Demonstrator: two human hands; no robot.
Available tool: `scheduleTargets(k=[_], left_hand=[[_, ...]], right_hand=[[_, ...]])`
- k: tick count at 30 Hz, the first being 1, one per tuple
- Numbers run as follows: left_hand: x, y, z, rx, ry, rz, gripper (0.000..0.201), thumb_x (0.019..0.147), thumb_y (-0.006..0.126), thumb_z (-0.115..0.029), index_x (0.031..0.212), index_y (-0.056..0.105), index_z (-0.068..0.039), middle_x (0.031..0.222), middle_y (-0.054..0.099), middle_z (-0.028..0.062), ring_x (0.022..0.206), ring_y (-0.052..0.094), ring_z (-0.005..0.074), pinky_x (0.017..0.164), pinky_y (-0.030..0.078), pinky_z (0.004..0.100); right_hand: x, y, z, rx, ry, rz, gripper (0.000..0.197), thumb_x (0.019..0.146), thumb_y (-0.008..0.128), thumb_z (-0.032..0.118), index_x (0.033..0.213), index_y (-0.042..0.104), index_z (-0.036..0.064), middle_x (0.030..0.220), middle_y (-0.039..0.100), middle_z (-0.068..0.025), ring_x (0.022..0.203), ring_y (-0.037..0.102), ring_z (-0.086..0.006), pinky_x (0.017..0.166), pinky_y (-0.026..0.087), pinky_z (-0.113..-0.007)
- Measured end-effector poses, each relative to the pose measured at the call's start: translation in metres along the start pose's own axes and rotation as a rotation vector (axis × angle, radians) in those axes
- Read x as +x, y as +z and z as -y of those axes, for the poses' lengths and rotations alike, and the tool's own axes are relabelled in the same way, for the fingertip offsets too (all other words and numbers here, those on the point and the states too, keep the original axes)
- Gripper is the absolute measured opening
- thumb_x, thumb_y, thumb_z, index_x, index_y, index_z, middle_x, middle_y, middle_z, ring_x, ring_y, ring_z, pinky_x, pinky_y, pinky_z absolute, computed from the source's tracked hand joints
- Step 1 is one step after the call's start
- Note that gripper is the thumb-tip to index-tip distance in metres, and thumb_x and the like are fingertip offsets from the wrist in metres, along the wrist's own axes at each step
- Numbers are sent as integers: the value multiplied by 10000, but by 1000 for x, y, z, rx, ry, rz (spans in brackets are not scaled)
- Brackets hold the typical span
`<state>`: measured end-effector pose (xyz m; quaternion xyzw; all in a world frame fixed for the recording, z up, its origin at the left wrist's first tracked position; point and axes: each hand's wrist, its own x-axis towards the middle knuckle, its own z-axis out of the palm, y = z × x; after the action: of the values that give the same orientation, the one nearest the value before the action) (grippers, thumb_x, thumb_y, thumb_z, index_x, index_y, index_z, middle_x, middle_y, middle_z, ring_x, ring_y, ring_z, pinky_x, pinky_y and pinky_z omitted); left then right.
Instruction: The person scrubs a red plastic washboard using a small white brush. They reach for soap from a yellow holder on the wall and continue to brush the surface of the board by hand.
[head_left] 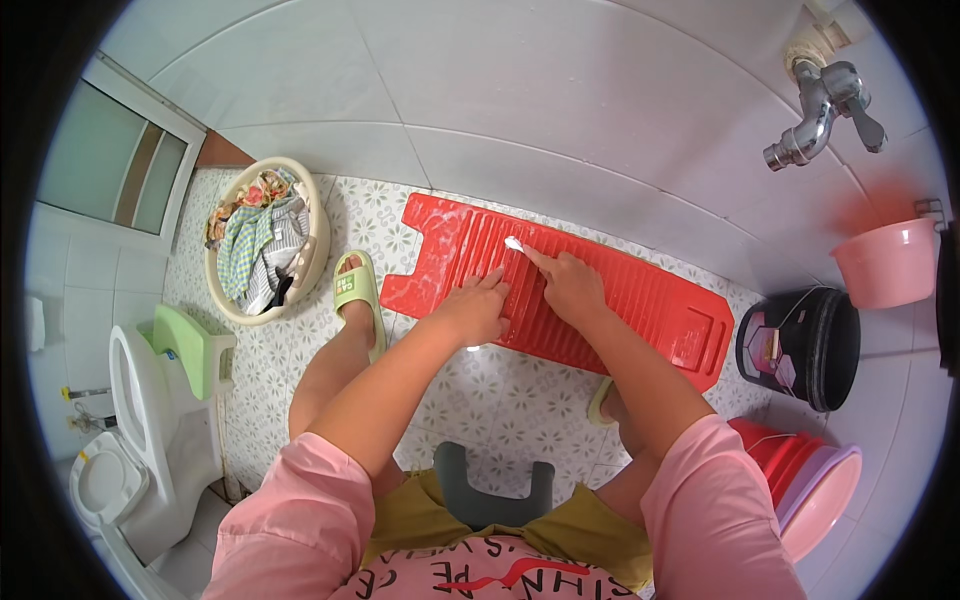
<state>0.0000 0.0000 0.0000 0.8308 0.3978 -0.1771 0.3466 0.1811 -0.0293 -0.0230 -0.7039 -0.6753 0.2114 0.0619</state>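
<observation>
A large red ridged washboard (630,310) lies slantwise on the floor before me, with a wet shine at its left end. My left hand (474,310) rests on the middle of the board, its fingers spread out over the ridges. Just to its right is my right hand (572,288), with the index finger stretched out and the other fingers bent. That fingertip touches a small white dab or scrap (513,243) near the board's far edge; it is too small to make out. Neither hand grips anything that I can see.
A cream basket (318,240) of clothes stands at the far left, above a white toilet (165,430) and green stool (190,345). On the right are a black bucket (835,350), stacked basins (830,500) and a hanging pink bucket (885,265), below a metal tap (815,115).
</observation>
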Motion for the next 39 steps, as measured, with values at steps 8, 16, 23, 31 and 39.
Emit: scheduleTargets(k=[8,16,23,31,39], left_hand=[[8,2,6,-38,22,-98,646,817,611,-259,1358,353,-18,1480,254,163,1302,342,359,1033,346,472],[7,-2,-1,-11,0,-75,644,825,606,-253,1364,345,-18,1486,246,151,1308,334,363,1033,348,485],[5,0,-1,-12,5,-74,652,825,608,-250,1371,338,-19,1485,248,151,1314,325,364,1035,344,492],[3,0,-1,-23,-6,-55,660,825,608,-255,1378,333,-22,1485,246,156,1317,321,359,1039,342,483],[2,2,-1,-4,4,-62,632,819,612,-256,1352,372,-17,1479,256,158,1308,332,359,1037,342,479]], right_hand=[[1,-7,2,-19,-36,56,473,863,474,126,1275,518,353,844,590,-135,764,621,-304,691,502,-446],[1,0,-3,46,-59,-76,414,874,480,147,1246,548,317,803,573,-151,734,617,-329,647,498,-452],[10,7,-6,44,-30,-177,389,877,471,147,1237,563,260,818,574,-168,749,617,-344,651,494,-459],[1,-1,-4,41,-32,9,422,874,471,138,1270,526,272,870,594,-178,776,623,-343,681,502,-458],[1,1,0,18,10,-26,593,824,471,63,1360,413,311,925,596,-171,817,620,-343,690,503,-459]])
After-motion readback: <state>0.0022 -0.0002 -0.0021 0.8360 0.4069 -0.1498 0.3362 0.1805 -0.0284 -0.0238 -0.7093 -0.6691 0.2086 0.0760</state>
